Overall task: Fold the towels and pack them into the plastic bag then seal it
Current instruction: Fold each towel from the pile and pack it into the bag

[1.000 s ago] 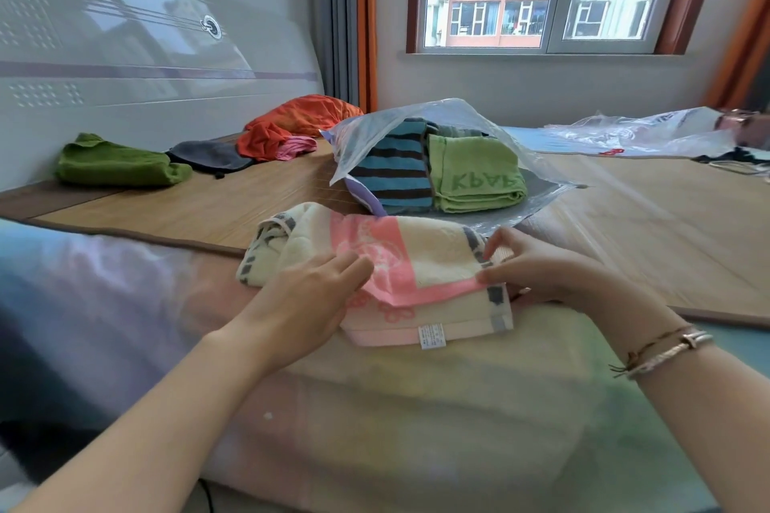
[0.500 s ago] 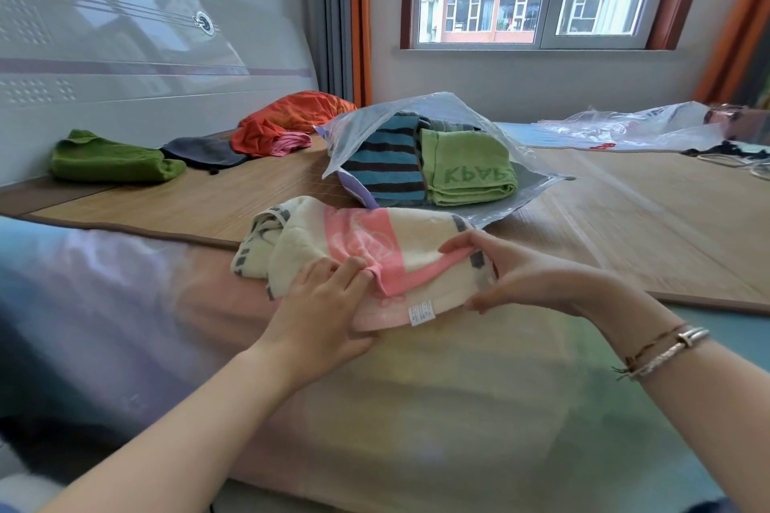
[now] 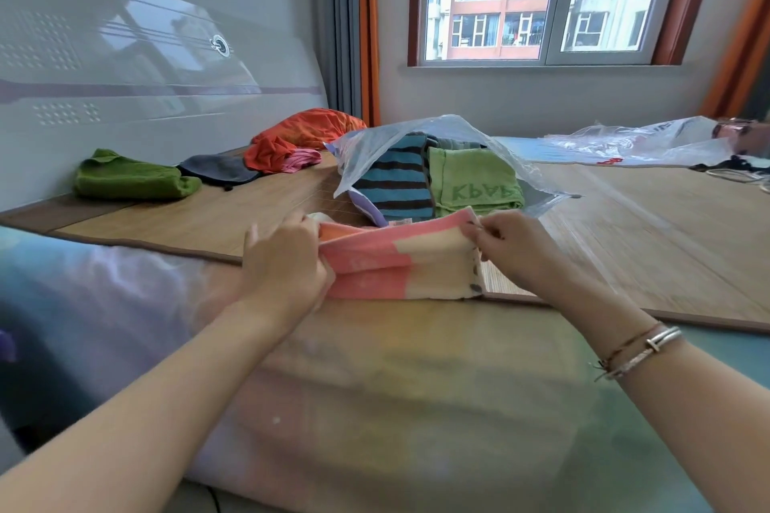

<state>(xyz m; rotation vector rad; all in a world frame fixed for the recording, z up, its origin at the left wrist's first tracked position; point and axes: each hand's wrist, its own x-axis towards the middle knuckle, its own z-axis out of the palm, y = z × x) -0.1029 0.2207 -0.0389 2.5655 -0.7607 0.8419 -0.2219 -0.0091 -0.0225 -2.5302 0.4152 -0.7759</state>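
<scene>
A folded pink and cream towel (image 3: 400,262) is lifted just above the bed's near edge. My left hand (image 3: 283,262) grips its left end and my right hand (image 3: 512,250) pinches its upper right corner. Right behind it lies the clear plastic bag (image 3: 416,133) with its mouth open toward me. Inside the bag sit a blue and black striped towel (image 3: 393,187) and a light green towel (image 3: 475,183) with letters on it.
A green towel (image 3: 129,179), a dark grey one (image 3: 221,169), an orange one (image 3: 304,133) and a pink one (image 3: 300,160) lie along the headboard on the bamboo mat (image 3: 650,229). Another crumpled plastic bag (image 3: 641,142) lies at the far right.
The towel has been folded smaller and lifted off the bed toward the bag's mouth. Both hands moved from pressing on it to holding its two ends.
</scene>
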